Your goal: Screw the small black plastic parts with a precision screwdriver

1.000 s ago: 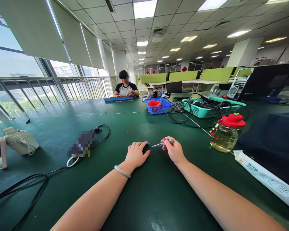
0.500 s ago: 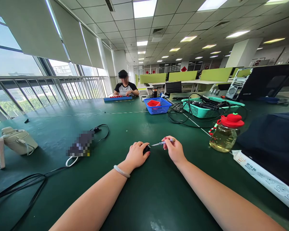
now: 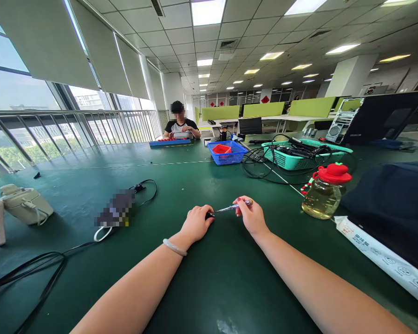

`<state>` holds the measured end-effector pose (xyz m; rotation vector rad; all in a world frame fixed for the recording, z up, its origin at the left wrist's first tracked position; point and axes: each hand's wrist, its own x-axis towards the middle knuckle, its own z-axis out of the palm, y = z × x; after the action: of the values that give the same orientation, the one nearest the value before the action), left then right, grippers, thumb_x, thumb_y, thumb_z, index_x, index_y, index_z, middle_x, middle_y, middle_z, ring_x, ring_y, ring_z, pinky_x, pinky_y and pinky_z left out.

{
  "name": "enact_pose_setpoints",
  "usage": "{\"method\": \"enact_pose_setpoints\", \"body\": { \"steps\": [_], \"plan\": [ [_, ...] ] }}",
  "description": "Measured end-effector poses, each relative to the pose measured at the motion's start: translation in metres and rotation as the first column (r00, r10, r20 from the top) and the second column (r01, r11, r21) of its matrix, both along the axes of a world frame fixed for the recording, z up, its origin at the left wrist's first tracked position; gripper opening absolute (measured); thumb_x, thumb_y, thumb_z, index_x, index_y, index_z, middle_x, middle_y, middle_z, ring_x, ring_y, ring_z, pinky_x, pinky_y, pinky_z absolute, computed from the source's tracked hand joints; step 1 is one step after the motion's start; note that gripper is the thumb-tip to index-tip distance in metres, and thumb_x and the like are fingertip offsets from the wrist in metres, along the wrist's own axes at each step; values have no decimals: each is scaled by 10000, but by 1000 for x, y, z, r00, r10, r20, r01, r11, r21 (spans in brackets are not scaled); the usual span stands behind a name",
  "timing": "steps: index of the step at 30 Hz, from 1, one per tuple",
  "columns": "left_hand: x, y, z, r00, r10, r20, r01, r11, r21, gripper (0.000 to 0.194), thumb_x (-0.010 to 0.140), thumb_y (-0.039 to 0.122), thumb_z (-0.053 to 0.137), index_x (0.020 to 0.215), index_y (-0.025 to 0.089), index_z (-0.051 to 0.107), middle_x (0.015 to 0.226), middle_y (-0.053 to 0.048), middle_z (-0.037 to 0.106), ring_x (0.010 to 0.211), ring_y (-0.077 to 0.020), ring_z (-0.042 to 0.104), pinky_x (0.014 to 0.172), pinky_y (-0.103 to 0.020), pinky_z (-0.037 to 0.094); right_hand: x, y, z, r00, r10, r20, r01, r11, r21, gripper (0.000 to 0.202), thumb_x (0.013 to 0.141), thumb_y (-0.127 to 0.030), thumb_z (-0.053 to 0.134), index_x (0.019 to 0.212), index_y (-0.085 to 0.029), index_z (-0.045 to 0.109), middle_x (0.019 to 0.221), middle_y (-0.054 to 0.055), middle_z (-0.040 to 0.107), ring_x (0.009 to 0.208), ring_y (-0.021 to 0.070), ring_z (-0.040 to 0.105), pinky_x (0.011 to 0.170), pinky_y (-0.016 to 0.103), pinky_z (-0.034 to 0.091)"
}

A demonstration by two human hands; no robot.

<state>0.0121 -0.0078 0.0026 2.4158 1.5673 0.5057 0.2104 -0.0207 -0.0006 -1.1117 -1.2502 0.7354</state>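
Note:
In the head view my left hand [image 3: 198,222] rests on the dark green table [image 3: 202,287], its fingers closed on a small black object [image 3: 209,215]. The hand covers much of that object, so its kind does not show. My right hand [image 3: 251,217] pinches a screwdriver [image 3: 234,207] with a clear handle and a thin metal shaft. The shaft points left, its tip at or very close to the black object; whether they touch I cannot tell. A pale bracelet [image 3: 174,247] circles my left wrist.
Left are a beige bottle [image 3: 27,204], a blurred dark device [image 3: 115,208] and black cables [image 3: 38,260]. A blue basket [image 3: 227,157], a green basket [image 3: 289,161] and a red-lidded jar [image 3: 322,197] stand right of centre. Across the table sits a person [image 3: 180,125] by a blue tray [image 3: 170,143].
My left fingers have shifted slightly on the black object. The screwdriver stays in my right hand, nearly in place. Across the table, the person's hand has risen a little.

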Motion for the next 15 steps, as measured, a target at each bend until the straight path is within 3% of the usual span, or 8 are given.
{"method": "enact_pose_setpoints", "body": {
  "steps": [6, 15],
  "plan": [
    [-1, 2, -3, 999, -18, -30, 19, 999, 35, 350, 914, 303, 585, 1261, 267, 615, 1198, -46, 687, 1158, -240, 564, 1043, -384, 429, 1, 2, -3, 1000, 15, -22, -15, 1000, -6, 411, 819, -601, 570, 723, -206, 628, 559, 2, 556, 546, 161, 536, 563, 298, 473],
    [-1, -8, -1, 993, 101, -68, -98, 994, 41, 212, 960, 330, 505, 1100, 226, 625, 1178, -73, 642, 1176, -245, 533, 1030, -397, 416, 1, 1, -2, 999, 23, -23, -23, 1000, 1, 381, 827, -569, 576, 726, -205, 626, 562, -3, 554, 546, 157, 532, 565, 295, 464]
  ]
}}
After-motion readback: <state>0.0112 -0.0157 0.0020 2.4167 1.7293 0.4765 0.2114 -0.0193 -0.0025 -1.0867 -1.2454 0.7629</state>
